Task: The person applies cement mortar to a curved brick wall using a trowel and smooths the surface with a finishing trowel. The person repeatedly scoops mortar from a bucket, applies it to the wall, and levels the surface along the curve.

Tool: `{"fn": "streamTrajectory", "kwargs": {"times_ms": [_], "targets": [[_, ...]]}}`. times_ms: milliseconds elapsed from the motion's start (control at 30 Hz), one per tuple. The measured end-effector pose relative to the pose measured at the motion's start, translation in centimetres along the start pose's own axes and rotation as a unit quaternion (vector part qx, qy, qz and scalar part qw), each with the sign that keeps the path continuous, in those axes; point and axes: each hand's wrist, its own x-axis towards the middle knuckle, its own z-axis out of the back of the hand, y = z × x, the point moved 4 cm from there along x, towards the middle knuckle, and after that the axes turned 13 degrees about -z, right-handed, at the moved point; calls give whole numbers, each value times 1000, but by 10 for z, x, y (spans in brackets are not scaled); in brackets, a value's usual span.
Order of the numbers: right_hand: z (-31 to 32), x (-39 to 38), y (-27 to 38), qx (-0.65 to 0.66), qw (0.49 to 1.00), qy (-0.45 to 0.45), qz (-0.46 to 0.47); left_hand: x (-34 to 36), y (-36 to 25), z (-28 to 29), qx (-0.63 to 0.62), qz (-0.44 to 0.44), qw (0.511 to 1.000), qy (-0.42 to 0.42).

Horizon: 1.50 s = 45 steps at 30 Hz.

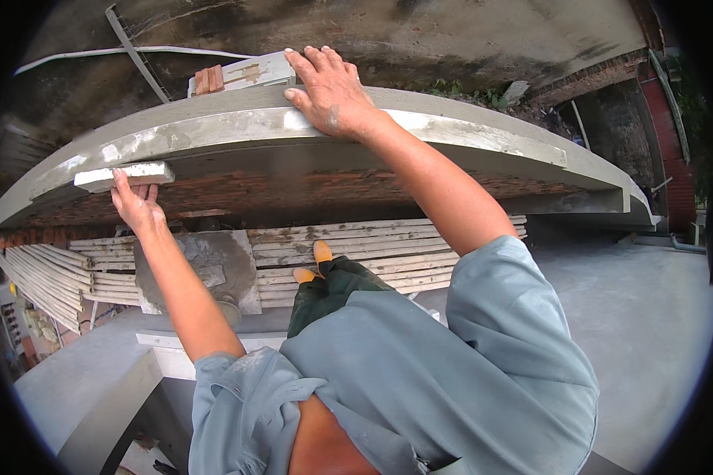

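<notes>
My left hand (137, 207) grips a white rectangular block (124, 176), like a plasterer's foam float, from its near side. The thumb shows on its near face; the other fingers are partly hidden beneath. The block lies against the near face of a long grey plastered ledge (206, 127), toward its left end. Farther along, my right hand (330, 91) rests on the ledge's top edge, fingers stretched out and slightly apart, with nothing in it. Wet-looking pale patches mark the ledge's edge band. Below the left forearm, a board (247, 277) bears grey mortar (200, 261).
My orange shoes (322, 252) stand on a platform of bamboo poles (420, 237). Beneath the ledge runs a brick wall (293, 188). Beyond the ledge are a white board (271, 70), orange bricks (209, 80) and a metal bar (137, 54). A grey concrete surface (610, 309) extends at the right.
</notes>
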Motion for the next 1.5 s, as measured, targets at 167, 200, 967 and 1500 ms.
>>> {"fn": "streamTrajectory", "kwargs": {"times_ms": [167,200,967,1500], "targets": [[-2,3,6,-8,1000,2,-24,4,2,14,-14,-2,1000,-17],[-4,3,7,-17,999,3,-29,3,0,14,-17,-8,1000,-7],[1,3,-3,117,991,50,35,-203,17,-128,27,-41,999,-12],[-5,12,-2,88,992,85,39,-254,54,-164,109,-164,977,-80]]}}
